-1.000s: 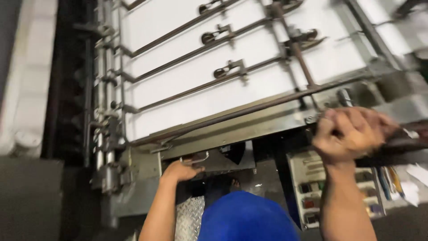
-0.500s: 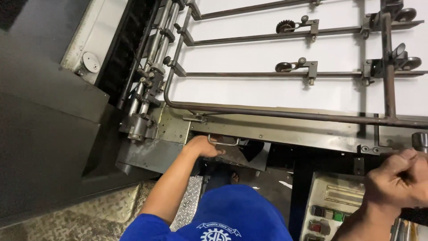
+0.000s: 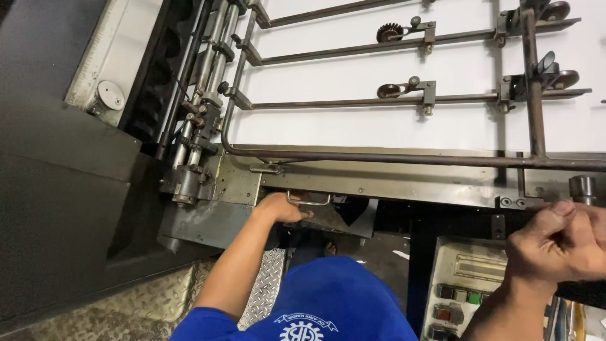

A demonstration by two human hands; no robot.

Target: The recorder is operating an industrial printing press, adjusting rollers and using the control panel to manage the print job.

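My left hand (image 3: pixel 282 208) reaches forward under the steel front plate (image 3: pixel 404 180) of a large sheet-fed machine. Its fingers curl at a small metal handle (image 3: pixel 315 202) fixed to a dark flap. My right hand (image 3: pixel 555 243) is a closed fist at the right edge, wrapped on a dark bar (image 3: pixel 584 292) that is mostly hidden. Above both hands lies the white feed board (image 3: pixel 353 126), crossed by thin rods with small wheels (image 3: pixel 386 91). My blue shirt (image 3: pixel 328 303) fills the bottom centre.
A long curved steel rod (image 3: pixel 404 158) runs across the front of the board. A control panel with coloured buttons (image 3: pixel 461 297) sits under my right hand. Roller shafts and brackets (image 3: pixel 196 145) stand at the left, beside a dark cover (image 3: pixel 57 208) and checker-plate floor (image 3: pixel 265 284).
The view has shifted slightly, and my right fist sits a little higher in the picture. My left hand stays at the handle under the plate.
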